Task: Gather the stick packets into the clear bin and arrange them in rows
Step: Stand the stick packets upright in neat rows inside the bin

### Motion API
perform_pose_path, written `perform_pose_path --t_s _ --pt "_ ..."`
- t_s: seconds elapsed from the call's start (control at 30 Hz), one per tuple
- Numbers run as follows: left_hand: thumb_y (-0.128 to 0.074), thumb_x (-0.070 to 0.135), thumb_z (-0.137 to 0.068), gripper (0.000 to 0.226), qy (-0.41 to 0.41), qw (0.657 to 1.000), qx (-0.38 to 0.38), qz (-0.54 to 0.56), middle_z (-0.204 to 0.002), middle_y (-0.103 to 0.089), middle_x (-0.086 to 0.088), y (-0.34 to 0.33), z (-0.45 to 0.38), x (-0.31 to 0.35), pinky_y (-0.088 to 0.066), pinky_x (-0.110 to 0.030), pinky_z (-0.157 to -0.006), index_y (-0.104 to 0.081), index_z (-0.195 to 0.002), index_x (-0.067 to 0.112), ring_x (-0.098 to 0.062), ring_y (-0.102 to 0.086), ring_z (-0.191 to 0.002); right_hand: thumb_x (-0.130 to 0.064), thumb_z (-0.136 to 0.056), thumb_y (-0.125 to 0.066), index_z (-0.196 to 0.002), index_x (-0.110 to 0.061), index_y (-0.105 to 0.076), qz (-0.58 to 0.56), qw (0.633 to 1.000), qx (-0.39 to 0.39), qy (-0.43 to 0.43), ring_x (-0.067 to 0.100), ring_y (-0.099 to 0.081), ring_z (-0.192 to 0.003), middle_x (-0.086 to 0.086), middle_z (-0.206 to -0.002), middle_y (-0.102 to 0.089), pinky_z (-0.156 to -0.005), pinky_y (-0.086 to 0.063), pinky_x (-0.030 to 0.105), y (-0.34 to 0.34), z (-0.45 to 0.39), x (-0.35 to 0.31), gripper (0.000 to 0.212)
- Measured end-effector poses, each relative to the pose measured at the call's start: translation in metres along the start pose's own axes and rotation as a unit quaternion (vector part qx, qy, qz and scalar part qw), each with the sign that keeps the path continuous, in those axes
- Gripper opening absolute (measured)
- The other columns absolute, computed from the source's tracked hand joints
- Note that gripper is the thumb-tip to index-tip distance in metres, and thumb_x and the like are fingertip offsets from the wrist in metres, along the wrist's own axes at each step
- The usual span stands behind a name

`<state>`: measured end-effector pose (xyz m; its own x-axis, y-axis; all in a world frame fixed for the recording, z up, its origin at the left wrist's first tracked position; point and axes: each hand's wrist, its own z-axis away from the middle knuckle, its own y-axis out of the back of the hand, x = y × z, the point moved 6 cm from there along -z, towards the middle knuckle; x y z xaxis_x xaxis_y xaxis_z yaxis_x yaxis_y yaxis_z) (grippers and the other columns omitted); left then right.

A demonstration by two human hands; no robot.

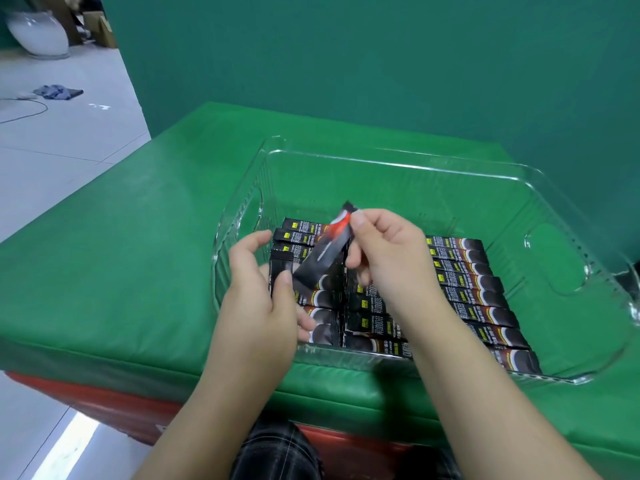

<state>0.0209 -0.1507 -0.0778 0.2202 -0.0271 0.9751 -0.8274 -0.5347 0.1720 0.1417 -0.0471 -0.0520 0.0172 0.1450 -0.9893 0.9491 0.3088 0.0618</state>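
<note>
A clear plastic bin [398, 161] sits on the green padded surface. Inside it, several black stick packets [474, 271] lie side by side in two rows, left and right. Both hands are inside the bin's near half. My right hand [384, 251] pinches the upper end of one tilted black and red stick packet [325, 251] between thumb and fingers. My left hand [259, 289] holds the lower end of that packet with its thumb, above the left row. The hands and forearms hide parts of both rows.
The green mat [138, 254] covers a red base [121, 407] and ends at the near and left edges. A green backdrop [381, 64] stands behind. On the pale floor at the left lie a grey cloth [59, 91], a cable and a white vessel [38, 34].
</note>
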Motion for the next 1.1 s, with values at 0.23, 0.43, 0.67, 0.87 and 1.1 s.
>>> perform_pose_path --t_s 0.23,0.43,0.67,0.87,1.1 --pt "-0.037 0.010 -0.102 0.040 0.022 0.999 -0.006 -0.035 -0.096 -0.065 0.012 -0.001 -0.002 -0.002 -0.052 -0.028 -0.048 -0.023 -0.121 0.042 -0.017 -0.061 -0.047 -0.014 -0.095 -0.054 -0.083 -0.014 -0.063 -0.059 0.996 0.037 -0.052 0.016 -0.070 -0.069 0.001 -0.073 -0.072 -0.057 -0.054 0.021 0.006 -0.002 0.011 0.014" --pt "-0.038 0.010 -0.102 0.040 0.020 0.999 -0.007 -0.049 -0.094 -0.065 0.013 -0.002 -0.001 0.001 -0.053 -0.030 -0.048 -0.024 -0.121 0.042 -0.017 -0.062 -0.048 -0.028 -0.084 -0.067 -0.080 -0.015 -0.062 -0.014 0.999 0.009 -0.045 0.018 -0.072 -0.073 -0.002 -0.070 -0.071 -0.064 -0.056 0.026 0.003 -0.003 0.015 0.015" --pt "-0.039 0.011 -0.101 0.040 0.025 0.998 -0.012 -0.063 -0.088 -0.065 0.024 -0.001 0.001 0.004 -0.057 -0.032 -0.052 -0.025 -0.118 0.044 -0.014 -0.062 -0.047 -0.022 -0.090 -0.062 -0.090 -0.021 -0.056 0.233 0.971 0.045 -0.044 0.000 -0.053 -0.057 -0.011 -0.069 -0.061 -0.046 -0.035 0.012 0.016 -0.012 0.027 0.007" --pt "-0.041 0.011 -0.101 0.039 0.029 0.997 -0.009 -0.069 -0.091 -0.066 0.019 -0.001 0.002 0.009 -0.054 -0.027 -0.051 -0.025 -0.114 0.043 -0.010 -0.061 -0.046 -0.019 -0.092 -0.060 -0.091 -0.017 -0.067 0.329 0.942 -0.011 -0.060 0.012 -0.056 -0.080 -0.006 -0.084 -0.061 -0.067 -0.038 0.023 -0.004 -0.033 0.031 0.007" --pt "-0.042 0.010 -0.100 0.035 0.040 0.998 0.002 -0.047 -0.089 -0.066 0.017 0.001 0.001 0.007 -0.055 -0.028 -0.049 -0.033 -0.094 0.043 -0.009 -0.060 -0.045 -0.028 -0.089 -0.064 -0.104 -0.017 -0.071 0.491 0.870 -0.041 -0.009 0.022 -0.058 -0.096 0.005 -0.102 -0.069 -0.077 -0.046 0.027 -0.025 -0.056 0.033 0.020"
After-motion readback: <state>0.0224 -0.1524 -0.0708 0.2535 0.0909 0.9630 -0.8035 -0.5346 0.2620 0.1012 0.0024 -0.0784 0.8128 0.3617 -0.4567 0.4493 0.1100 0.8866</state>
